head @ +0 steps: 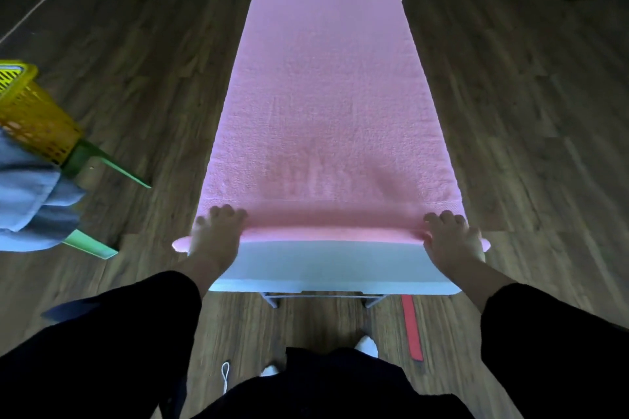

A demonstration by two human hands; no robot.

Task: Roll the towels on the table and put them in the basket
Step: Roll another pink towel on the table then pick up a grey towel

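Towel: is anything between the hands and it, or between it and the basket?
Nothing visible does. The left hand and right hand grip the towel at its near edge on the table. The basket stands to the left across open floor; a blue cloth lies beside it.

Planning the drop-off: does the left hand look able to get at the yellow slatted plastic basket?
Probably yes: the yellow slatted plastic basket sits on that side with nothing between, though the left hand grips the pink terry towel.
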